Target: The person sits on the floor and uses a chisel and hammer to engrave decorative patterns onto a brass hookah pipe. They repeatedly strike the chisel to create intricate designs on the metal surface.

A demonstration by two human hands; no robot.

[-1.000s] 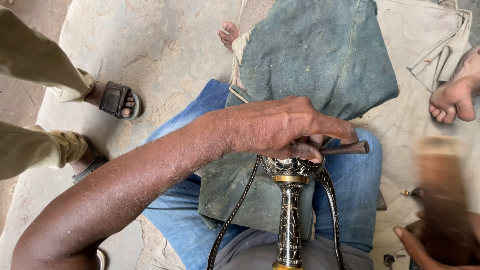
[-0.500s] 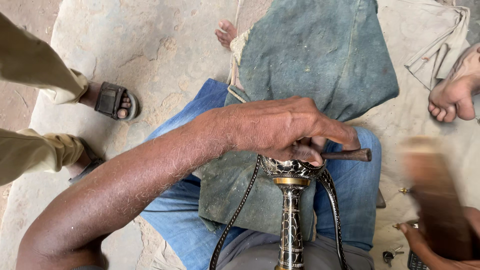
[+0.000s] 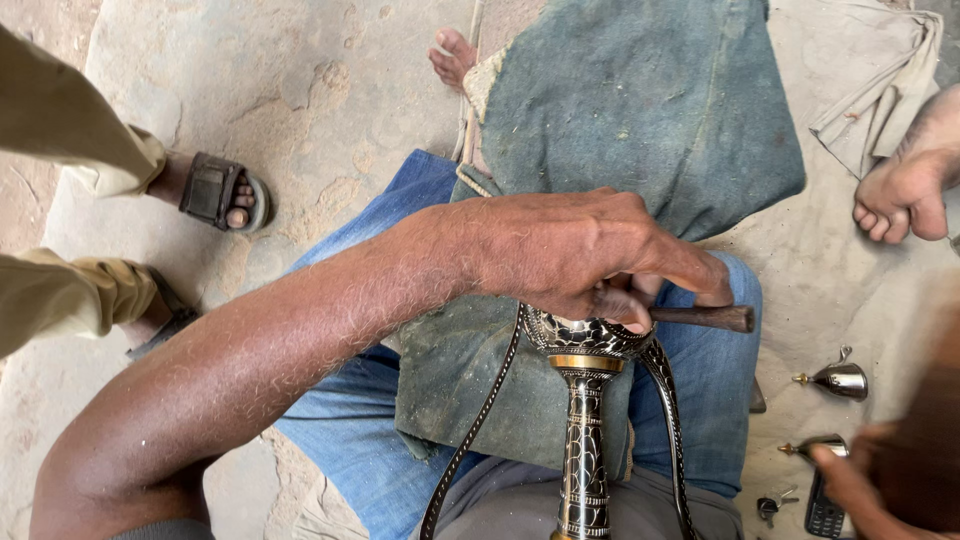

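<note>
While it stands upright between the person's knees, above the blue jeans (image 3: pixel 370 440) and the worn green cloth (image 3: pixel 640 110) spread over the lap, the ornate metal vessel (image 3: pixel 585 420) shows a black body covered in fine silver inlay, a brass band below its rounded top, and two thin patterned handles curving down on either side. Its base runs off the bottom edge, so how it ends cannot be seen. The left hand (image 3: pixel 590 255) lies over the rounded top, fingers curled shut around a dark wooden-handled tool (image 3: pixel 705 318) whose working end is hidden under the fingers against the vessel. The right hand (image 3: pixel 880 480) sits at the lower right corner, badly blurred and partly cut off; whether it is open or gripping something cannot be told. Beside it on the stone floor (image 3: pixel 330 90) lie two small metal spouted pieces (image 3: pixel 835 378), only roughly readable, and a small dark phone (image 3: pixel 822 515). Another person's sandalled foot (image 3: pixel 215 190) rests on the floor at the left.
</note>
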